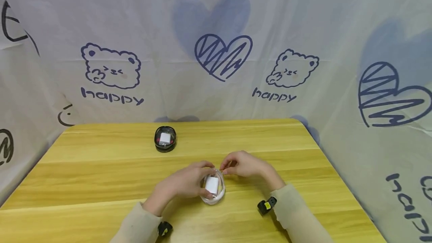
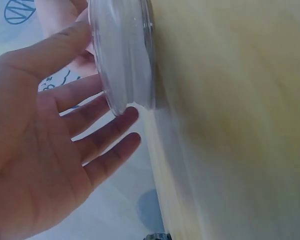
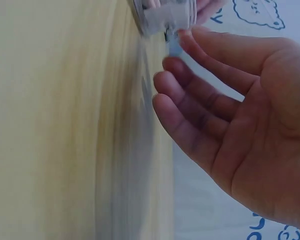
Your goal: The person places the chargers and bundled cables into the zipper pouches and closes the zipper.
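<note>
A small clear oval zip case (image 1: 220, 196) with a white rim lies near the middle of the table, a white charger plug (image 1: 212, 185) inside it. My left hand (image 1: 187, 182) holds the case from the left, thumb at its near side and fingers over the far side. In the left wrist view the case (image 2: 124, 55) stands out beyond the spread lower fingers. From the right, my right hand (image 1: 245, 165) pinches with thumb and index finger at the rim, by a small metal zipper pull (image 3: 168, 34). Its other fingers are loosely curled.
A similar case with a black rim (image 1: 171, 148) stands further back on the wooden table (image 1: 101, 175), left of the hands, with a white plug (image 1: 165, 138) inside. A printed cloth (image 1: 162, 29) hangs behind the table and along its sides.
</note>
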The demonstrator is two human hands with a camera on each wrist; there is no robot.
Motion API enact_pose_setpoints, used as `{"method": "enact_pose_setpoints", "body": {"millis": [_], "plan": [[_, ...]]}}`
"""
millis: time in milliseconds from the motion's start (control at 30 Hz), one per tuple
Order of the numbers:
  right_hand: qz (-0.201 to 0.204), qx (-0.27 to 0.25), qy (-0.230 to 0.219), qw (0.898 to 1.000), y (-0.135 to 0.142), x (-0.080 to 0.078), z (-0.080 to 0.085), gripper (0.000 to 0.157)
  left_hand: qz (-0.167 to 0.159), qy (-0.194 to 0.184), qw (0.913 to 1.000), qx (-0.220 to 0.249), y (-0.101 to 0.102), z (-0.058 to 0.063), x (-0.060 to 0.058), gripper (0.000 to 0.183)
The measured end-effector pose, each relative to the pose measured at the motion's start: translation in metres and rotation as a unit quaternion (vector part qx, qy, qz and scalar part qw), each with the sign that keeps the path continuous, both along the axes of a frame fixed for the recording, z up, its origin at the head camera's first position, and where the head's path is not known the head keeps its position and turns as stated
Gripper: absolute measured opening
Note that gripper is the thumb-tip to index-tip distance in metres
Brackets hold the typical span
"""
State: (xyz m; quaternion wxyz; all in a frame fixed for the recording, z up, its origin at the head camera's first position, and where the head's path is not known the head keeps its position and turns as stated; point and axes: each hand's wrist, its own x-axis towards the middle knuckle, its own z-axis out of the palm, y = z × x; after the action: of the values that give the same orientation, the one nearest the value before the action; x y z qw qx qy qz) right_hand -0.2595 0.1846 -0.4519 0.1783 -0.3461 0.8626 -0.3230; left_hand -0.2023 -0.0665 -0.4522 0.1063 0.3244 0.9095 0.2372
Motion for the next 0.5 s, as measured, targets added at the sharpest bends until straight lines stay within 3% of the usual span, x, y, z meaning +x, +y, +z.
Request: {"method": "enact_pose_setpoints", "body": {"millis": [200, 333, 500], "plan": [[-0.038, -0.062, 0.019, 0.997, 0.000, 0.018, -0.001, 0.032, 0.021, -0.001, 0.9993, 0.030, -0.011, -0.001, 0.002, 0.081], [-0.053, -0.107, 0.008, 0.993, -0.001, 0.035, 0.001, 0.041, 0.027, 0.009, 0.9989, 0.036, -0.017, 0.001, 0.005, 0.079], [-0.049, -0.112, -0.016, 0.992, -0.004, 0.055, 0.001, 0.059, 0.025, 0.005, 0.9986, 0.047, -0.022, 0.001, 0.015, 0.078]]}}
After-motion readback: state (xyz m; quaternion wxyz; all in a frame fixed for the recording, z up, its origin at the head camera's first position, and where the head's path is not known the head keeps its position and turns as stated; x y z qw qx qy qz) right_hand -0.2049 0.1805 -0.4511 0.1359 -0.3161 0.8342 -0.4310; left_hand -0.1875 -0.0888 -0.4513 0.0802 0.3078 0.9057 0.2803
